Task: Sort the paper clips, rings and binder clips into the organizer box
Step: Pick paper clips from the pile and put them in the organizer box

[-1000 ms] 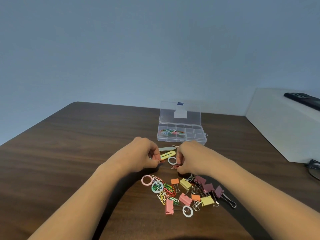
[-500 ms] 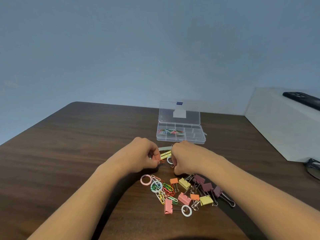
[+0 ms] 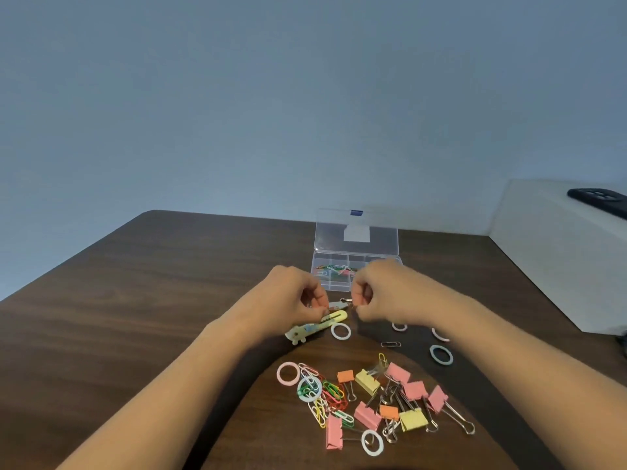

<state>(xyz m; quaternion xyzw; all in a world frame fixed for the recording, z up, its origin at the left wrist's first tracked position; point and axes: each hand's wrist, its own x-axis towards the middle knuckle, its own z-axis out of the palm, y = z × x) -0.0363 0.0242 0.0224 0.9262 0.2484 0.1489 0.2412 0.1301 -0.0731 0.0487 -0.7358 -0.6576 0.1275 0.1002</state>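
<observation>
Dark wooden counter (image 3: 135, 317) under a plain blue-grey wall carries the clear organizer box (image 3: 334, 287), lid up, with sorted paper clips (image 3: 334, 269) in its left side. Just in front of the box, the left hand (image 3: 295, 296) and right hand (image 3: 376, 293) face each other, fingers curled, each pinching one end of a small clip (image 3: 337, 304) held between them. Further in front of the box lie a yellow cutter (image 3: 319, 325), a white ring (image 3: 340, 331), then loose paper clips (image 3: 322, 395), binder clips (image 3: 414, 390) and more rings (image 3: 288, 374).
</observation>
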